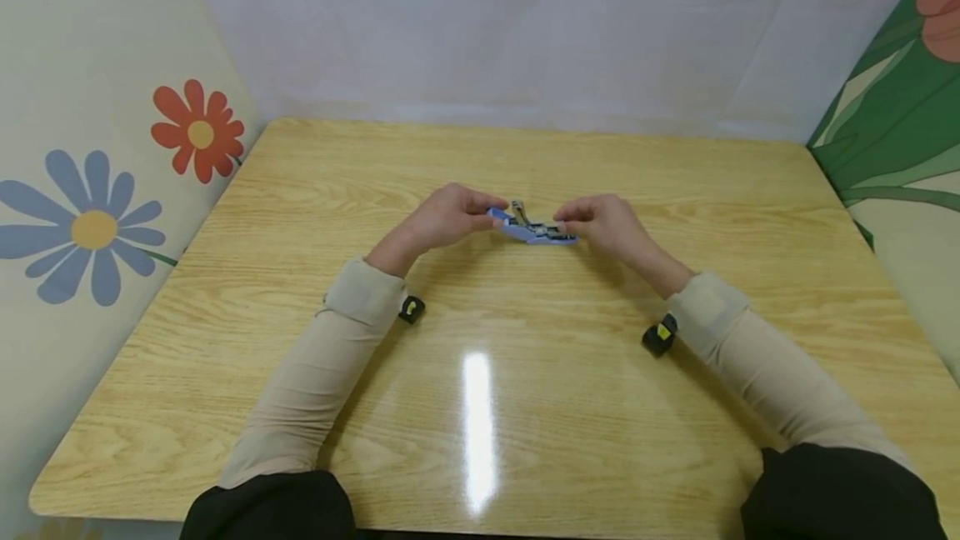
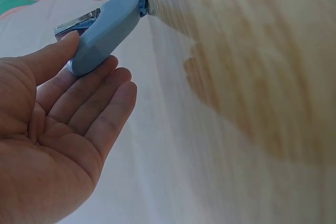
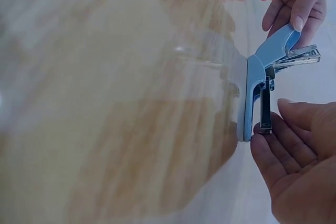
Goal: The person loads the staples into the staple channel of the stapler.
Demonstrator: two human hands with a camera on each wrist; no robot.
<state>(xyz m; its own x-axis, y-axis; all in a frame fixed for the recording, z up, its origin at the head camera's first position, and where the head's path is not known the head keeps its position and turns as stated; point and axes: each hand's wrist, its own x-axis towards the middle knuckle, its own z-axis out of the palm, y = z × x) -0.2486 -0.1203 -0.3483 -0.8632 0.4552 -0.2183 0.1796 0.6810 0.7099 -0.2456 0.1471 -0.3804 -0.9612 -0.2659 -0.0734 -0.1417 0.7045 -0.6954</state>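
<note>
A light blue stapler (image 1: 517,229) is folded wide open just over the table, its metal magazine parts showing. My left hand (image 1: 452,218) pinches the end of its top cover (image 2: 107,35), thumb on the inner side and fingers beneath. At the other end, my right hand (image 1: 609,227) holds the base (image 3: 248,100), with fingertips against its tip. A dark metal channel (image 3: 265,106) runs along the base, close to the right thumb. The silver metal arm (image 3: 298,57) sticks out from under the raised cover. Whether staples lie inside is too small to tell.
The wood-grain table (image 1: 300,407) stretches around both hands, with a bright light reflection near the front. A white sheet (image 1: 525,40) hangs behind it, and flower-patterned panels (image 1: 45,107) stand at both sides. Small black wrist cameras (image 1: 412,309) sit beside the sleeves.
</note>
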